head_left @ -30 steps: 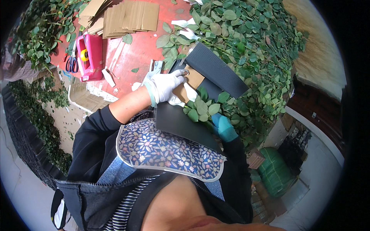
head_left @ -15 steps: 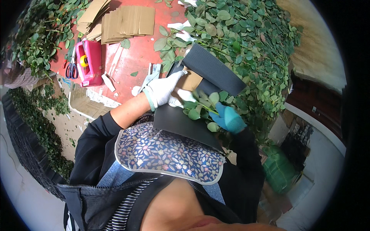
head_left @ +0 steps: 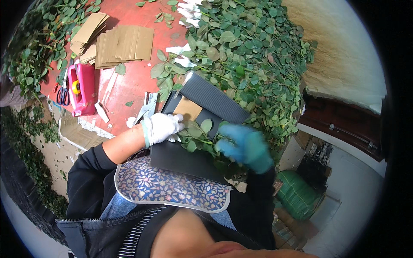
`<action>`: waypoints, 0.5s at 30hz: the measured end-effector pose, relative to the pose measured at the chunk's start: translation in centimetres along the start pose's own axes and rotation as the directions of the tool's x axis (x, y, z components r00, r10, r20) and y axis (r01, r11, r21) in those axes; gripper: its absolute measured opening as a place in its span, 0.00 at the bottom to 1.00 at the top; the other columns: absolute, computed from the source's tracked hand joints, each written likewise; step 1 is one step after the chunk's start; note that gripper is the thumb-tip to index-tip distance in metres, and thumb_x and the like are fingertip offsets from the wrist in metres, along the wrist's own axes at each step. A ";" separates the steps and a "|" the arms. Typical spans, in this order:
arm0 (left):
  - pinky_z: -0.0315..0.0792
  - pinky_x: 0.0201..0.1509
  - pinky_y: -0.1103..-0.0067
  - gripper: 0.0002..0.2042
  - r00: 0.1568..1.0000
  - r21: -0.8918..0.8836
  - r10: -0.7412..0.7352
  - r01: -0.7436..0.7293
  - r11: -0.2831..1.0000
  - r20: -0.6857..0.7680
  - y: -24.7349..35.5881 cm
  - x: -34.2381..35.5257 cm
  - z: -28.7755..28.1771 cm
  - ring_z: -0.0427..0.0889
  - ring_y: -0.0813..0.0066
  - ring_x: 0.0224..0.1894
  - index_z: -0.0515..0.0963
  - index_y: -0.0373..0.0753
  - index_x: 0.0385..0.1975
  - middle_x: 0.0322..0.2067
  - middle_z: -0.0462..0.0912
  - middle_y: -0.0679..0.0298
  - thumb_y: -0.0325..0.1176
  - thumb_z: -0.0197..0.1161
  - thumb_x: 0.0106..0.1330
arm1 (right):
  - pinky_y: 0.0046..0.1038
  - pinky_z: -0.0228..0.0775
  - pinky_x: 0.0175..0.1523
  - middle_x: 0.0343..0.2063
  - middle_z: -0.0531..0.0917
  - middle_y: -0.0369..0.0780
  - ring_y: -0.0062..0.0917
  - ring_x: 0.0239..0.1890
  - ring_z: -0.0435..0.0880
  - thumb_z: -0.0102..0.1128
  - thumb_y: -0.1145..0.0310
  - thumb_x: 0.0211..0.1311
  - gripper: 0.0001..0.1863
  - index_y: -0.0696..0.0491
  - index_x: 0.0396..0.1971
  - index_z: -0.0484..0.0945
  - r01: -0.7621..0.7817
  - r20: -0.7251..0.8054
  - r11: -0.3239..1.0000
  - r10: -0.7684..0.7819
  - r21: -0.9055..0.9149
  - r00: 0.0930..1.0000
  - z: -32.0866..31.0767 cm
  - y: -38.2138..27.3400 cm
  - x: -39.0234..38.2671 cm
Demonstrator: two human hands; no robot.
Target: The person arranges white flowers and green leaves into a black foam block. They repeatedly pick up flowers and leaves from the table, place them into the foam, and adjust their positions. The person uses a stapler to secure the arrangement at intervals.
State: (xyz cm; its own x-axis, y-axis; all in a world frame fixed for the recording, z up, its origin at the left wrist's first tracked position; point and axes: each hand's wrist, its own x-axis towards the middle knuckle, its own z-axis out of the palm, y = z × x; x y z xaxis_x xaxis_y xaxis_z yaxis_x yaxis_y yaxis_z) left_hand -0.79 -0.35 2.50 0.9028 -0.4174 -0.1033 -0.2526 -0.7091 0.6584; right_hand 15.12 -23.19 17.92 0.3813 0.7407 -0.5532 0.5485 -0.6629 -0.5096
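Note:
My left hand (head_left: 162, 127), in a white glove, is curled closed at the near left edge of a black ridged board (head_left: 215, 98), around the lower end of some leafy stems (head_left: 198, 136). The stems' cut ends are hidden by its fingers. To the right, my right hand (head_left: 246, 146) in a blue-green glove is smeared by motion beside the leaves, and its fingers cannot be made out. A piece of brown cardboard (head_left: 188, 108) lies on the black board. Below the hands, a smooth black sheet (head_left: 185, 161) rests over a flowered apron (head_left: 172, 182).
Leafy bundles with white-wrapped ends (head_left: 185, 62) pile up on the right of the red table (head_left: 133, 79). A metal stapler-like tool (head_left: 148, 105), a pink tape holder (head_left: 81, 90), dark-handled scissors (head_left: 63, 95) and cardboard pieces (head_left: 124, 43) stand left. A green bundle (head_left: 297, 193) sits lower right.
The whole view has shifted, so the table things sit further left and lower. My left thumb has come down off the cardboard and curled in. My right hand now blurs with movement beside the leaves.

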 end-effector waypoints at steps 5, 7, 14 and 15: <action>0.78 0.35 0.66 0.16 0.999 0.073 -0.025 0.027 0.997 -0.028 1.0 0.1 -1.0 0.81 0.59 0.39 0.77 0.43 0.45 0.41 0.74 0.58 0.35 0.64 0.57 | 0.39 0.70 0.54 0.48 0.80 0.46 0.40 0.50 0.78 0.71 0.55 0.50 0.35 0.53 0.57 0.72 0.197 -0.532 0.802 -0.535 -0.564 0.656 -6.3 4.7 11.3; 0.77 0.33 0.66 0.15 0.999 0.066 -0.021 0.023 0.998 -0.025 0.9 0.3 -0.7 0.82 0.59 0.36 0.77 0.45 0.45 0.39 0.76 0.58 0.35 0.63 0.57 | 0.45 0.64 0.60 0.53 0.78 0.44 0.40 0.56 0.74 0.72 0.54 0.48 0.41 0.51 0.62 0.67 -0.041 -0.413 0.650 -0.432 -0.759 0.802 -2.6 11.9 18.4; 0.75 0.31 0.63 0.16 0.983 -0.045 -0.186 0.185 0.982 0.001 1.7 -0.5 -1.3 0.83 0.54 0.31 0.78 0.48 0.47 0.27 0.81 0.57 0.36 0.64 0.58 | 0.44 0.67 0.52 0.41 0.79 0.41 0.39 0.47 0.77 0.64 0.57 0.55 0.28 0.50 0.55 0.71 -0.061 -0.295 0.702 -0.217 -0.709 0.931 -2.0 12.3 20.8; 0.75 0.31 0.63 0.16 0.978 -0.037 -0.208 0.209 0.977 0.029 1.8 -0.3 -1.7 0.83 0.54 0.31 0.78 0.48 0.47 0.27 0.82 0.57 0.36 0.64 0.59 | 0.43 0.68 0.50 0.39 0.79 0.41 0.39 0.44 0.77 0.63 0.58 0.56 0.25 0.51 0.53 0.72 -0.061 -0.312 0.725 -0.218 -0.686 0.925 -3.0 11.5 19.9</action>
State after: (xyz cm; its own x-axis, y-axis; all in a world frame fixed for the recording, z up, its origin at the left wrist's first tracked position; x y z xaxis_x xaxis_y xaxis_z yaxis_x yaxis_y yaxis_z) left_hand -0.96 -0.56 5.00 0.9251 -0.2772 -0.2596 -0.0453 -0.7592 0.6493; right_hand 31.22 -15.80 3.00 0.4654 0.8635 -0.1944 0.8850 -0.4507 0.1165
